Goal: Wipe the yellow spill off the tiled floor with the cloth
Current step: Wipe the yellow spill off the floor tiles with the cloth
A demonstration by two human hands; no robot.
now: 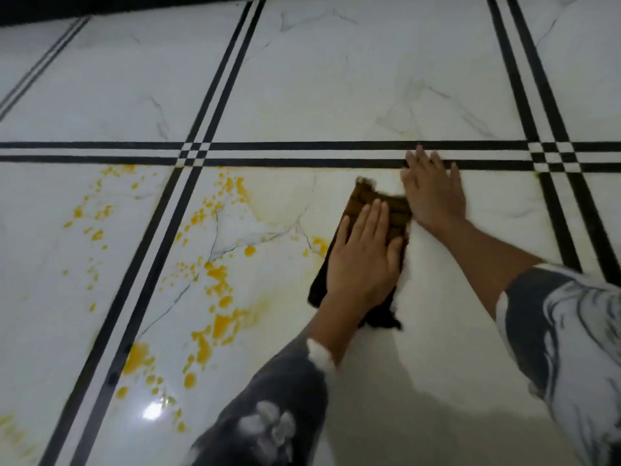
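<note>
A dark brown cloth [371,201] lies flat on the white marble-look tiled floor [336,82], near the middle of the view. My left hand [364,260] presses palm-down on the cloth, fingers together and pointing away from me. My right hand [431,191] rests flat on the bare tile just right of the cloth's far end, fingers spread across the black line. The yellow spill [218,284] is scattered in drops and blotches over the tiles to the left of the cloth, with faint yellow smears around it.
Double black stripes [302,153] cross the floor between the tiles. More yellow drops [87,216] lie on the tile left of the diagonal stripes. A dark skirting edge [100,5] runs along the top. Glare from a lamp [153,410] shines on the floor at the lower left.
</note>
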